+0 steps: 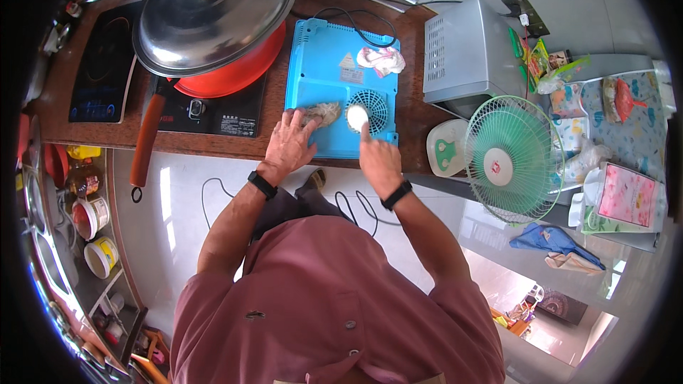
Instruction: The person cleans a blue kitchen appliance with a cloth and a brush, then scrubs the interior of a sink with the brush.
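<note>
A blue plastic panel with a round fan grille, apparently the underside of an induction cooker [315,85], lies on the wooden counter. My left hand [291,138] rests at its front left edge, fingers spread, with fingertips touching a crumpled, dingy cloth [323,114]. Over the grille [376,109] is a small rounded white object [356,116]; its kind is unclear. My right hand [380,157] reaches it with the index finger extended and the other fingers curled, their undersides hidden. A white and pink cloth [381,60] lies crumpled on the panel's back right part.
To the left, a red pan [229,82] with a large steel lid [219,16] stands on a black cooktop [235,114], its handle over the counter edge. A second black cooktop [104,64] lies farther left. At right are a silver microwave [464,53] and a green fan [512,160]. Cables run behind.
</note>
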`<state>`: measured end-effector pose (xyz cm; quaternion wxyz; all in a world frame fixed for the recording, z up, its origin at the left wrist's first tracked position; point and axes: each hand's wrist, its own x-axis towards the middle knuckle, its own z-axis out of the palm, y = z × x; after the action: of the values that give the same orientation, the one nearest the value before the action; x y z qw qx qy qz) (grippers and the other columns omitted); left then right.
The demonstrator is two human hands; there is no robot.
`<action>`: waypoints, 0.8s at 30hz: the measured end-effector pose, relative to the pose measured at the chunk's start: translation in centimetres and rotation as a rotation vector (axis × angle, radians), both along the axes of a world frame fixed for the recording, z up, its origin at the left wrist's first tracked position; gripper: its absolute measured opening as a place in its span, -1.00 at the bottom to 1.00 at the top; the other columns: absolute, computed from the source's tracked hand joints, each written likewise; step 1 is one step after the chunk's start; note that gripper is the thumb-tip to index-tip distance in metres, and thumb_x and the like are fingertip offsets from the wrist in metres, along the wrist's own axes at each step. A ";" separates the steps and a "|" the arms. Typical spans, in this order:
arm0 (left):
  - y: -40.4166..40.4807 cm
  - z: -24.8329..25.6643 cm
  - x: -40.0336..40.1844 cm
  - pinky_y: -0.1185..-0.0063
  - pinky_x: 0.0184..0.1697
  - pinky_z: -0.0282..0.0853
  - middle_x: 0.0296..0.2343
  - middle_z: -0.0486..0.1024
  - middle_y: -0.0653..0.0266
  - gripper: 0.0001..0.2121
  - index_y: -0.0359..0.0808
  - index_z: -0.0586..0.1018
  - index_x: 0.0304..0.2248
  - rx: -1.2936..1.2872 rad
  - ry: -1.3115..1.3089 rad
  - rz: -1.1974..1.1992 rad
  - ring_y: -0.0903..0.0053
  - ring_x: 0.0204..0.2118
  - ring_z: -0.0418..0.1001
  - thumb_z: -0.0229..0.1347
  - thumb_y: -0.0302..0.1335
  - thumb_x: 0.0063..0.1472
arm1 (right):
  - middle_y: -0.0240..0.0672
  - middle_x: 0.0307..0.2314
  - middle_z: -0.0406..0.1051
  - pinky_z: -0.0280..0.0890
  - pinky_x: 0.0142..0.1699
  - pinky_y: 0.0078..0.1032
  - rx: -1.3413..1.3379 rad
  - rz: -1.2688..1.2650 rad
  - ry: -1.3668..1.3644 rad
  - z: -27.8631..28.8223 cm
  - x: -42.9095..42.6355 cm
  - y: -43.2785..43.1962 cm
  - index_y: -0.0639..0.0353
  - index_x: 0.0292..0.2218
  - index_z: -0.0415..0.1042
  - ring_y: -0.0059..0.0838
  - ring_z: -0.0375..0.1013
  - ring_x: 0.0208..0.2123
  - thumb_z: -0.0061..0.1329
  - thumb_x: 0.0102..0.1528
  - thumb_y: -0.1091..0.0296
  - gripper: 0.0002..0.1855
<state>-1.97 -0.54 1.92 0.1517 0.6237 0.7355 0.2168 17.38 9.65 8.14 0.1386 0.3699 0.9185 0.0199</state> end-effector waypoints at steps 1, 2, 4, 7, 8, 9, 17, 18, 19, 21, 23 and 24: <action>0.0 0.1 -0.1 0.30 0.03 0.33 -0.04 0.27 0.11 -0.47 -0.09 0.41 0.05 0.003 -0.001 0.007 0.17 0.06 0.22 0.21 -0.34 0.04 | -0.14 -0.62 0.50 0.41 -0.42 -0.30 0.004 0.026 -0.020 0.3 1.3 -0.9 0.42 0.11 0.23 -0.24 0.54 -0.54 -0.17 0.08 0.45 -0.45; 0.0 0.1 0.0 0.30 0.04 0.33 -0.03 0.27 0.11 -0.48 -0.09 0.41 0.05 -0.004 -0.010 0.005 0.17 0.07 0.22 0.20 -0.34 0.05 | -0.14 -0.62 0.50 0.40 -0.42 -0.30 -0.006 0.010 -0.045 0.5 2.5 -1.6 0.37 0.13 0.22 -0.24 0.53 -0.56 -0.16 0.07 0.46 -0.43; 0.0 -0.1 0.0 0.30 0.04 0.33 -0.03 0.27 0.11 -0.48 -0.09 0.41 0.06 -0.009 -0.020 0.019 0.17 0.07 0.22 0.19 -0.34 0.05 | -0.10 -0.56 0.48 0.38 -0.43 -0.25 -0.048 -0.038 -0.082 1.4 4.5 -2.3 0.21 0.19 0.18 -0.19 0.51 -0.54 -0.20 0.07 0.49 -0.38; 0.0 -0.2 0.2 0.27 0.05 0.32 -0.04 0.26 0.07 -0.47 -0.08 0.41 0.04 -0.015 -0.037 0.008 0.10 0.04 0.23 0.22 -0.35 0.02 | -0.05 -0.45 0.46 0.35 -0.45 -0.22 -0.112 -0.121 0.039 2.4 7.0 -2.3 0.12 0.20 0.19 -0.14 0.50 -0.49 -0.20 0.06 0.52 -0.36; 0.0 -0.1 0.2 0.28 0.05 0.31 -0.03 0.26 0.08 -0.47 -0.08 0.40 0.05 -0.030 -0.017 0.003 0.13 0.06 0.22 0.20 -0.33 0.05 | -0.05 -0.39 0.45 0.33 -0.43 -0.13 -0.194 -0.189 0.143 1.8 7.7 -2.1 0.07 0.21 0.19 -0.07 0.48 -0.44 -0.19 0.04 0.54 -0.33; 0.1 -0.1 0.2 0.29 0.05 0.31 -0.02 0.27 0.10 -0.48 -0.09 0.40 0.06 -0.040 0.002 -0.008 0.17 0.08 0.22 0.18 -0.31 0.07 | -0.05 -0.39 0.45 0.33 -0.43 -0.13 -0.199 -0.189 0.146 1.8 7.6 -2.3 0.07 0.21 0.19 -0.07 0.48 -0.44 -0.19 0.04 0.54 -0.33; 0.2 0.2 0.3 0.30 0.05 0.32 -0.02 0.27 0.10 -0.47 -0.08 0.40 0.06 -0.058 0.013 -0.040 0.16 0.07 0.22 0.19 -0.32 0.06 | -0.03 -0.49 0.45 0.39 -0.39 -0.10 -0.014 -0.164 0.110 0.1 2.9 -0.4 -0.01 0.22 0.17 0.03 0.48 -0.50 -0.08 -0.02 0.52 -0.26; 0.2 0.2 0.1 0.29 0.06 0.31 -0.04 0.26 0.08 -0.47 -0.08 0.41 0.04 -0.019 -0.006 -0.021 0.14 0.06 0.22 0.21 -0.34 0.02 | -0.06 -0.50 0.45 0.40 -0.43 -0.18 0.040 -0.127 0.155 -0.7 1.7 0.9 0.02 0.21 0.18 -0.06 0.49 -0.54 -0.09 0.01 0.51 -0.30; 0.1 0.2 0.1 0.28 0.06 0.31 -0.05 0.26 0.07 -0.46 -0.08 0.42 0.02 0.023 -0.025 0.004 0.12 0.05 0.21 0.23 -0.37 -0.01 | -0.10 -0.52 0.45 0.41 -0.47 -0.25 0.095 -0.084 0.199 -1.3 0.9 2.0 0.04 0.19 0.19 -0.14 0.50 -0.58 -0.10 0.03 0.50 -0.34; -0.1 -0.1 0.1 0.27 0.07 0.31 -0.05 0.26 0.07 -0.45 -0.07 0.42 0.02 0.014 -0.025 0.011 0.12 0.05 0.22 0.24 -0.37 -0.02 | -0.08 -0.54 0.44 0.41 -0.48 -0.25 0.092 -0.068 0.200 -1.2 1.0 2.0 0.08 0.18 0.23 -0.15 0.50 -0.59 -0.11 0.05 0.49 -0.38; 0.1 -0.4 -0.1 0.27 0.07 0.31 -0.04 0.25 0.06 -0.43 -0.06 0.41 0.04 0.005 -0.042 0.008 0.11 0.05 0.22 0.24 -0.37 -0.03 | -0.06 -0.56 0.43 0.41 -0.49 -0.25 -0.006 -0.003 0.085 0.2 2.8 0.4 0.11 0.15 0.27 -0.13 0.49 -0.60 -0.10 0.06 0.47 -0.41; -0.1 -0.3 0.3 0.27 0.06 0.32 -0.04 0.26 0.07 -0.44 -0.05 0.42 0.03 -0.015 -0.029 -0.004 0.11 0.05 0.22 0.25 -0.36 -0.04 | -0.05 -0.56 0.43 0.40 -0.49 -0.23 -0.018 0.005 0.037 0.8 3.7 -1.2 0.14 0.13 0.30 -0.12 0.49 -0.61 -0.10 0.05 0.48 -0.42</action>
<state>-1.65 -0.62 1.61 0.1674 0.6208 0.7336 0.2202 21.09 8.41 8.96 0.1246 0.3666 0.9220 0.0050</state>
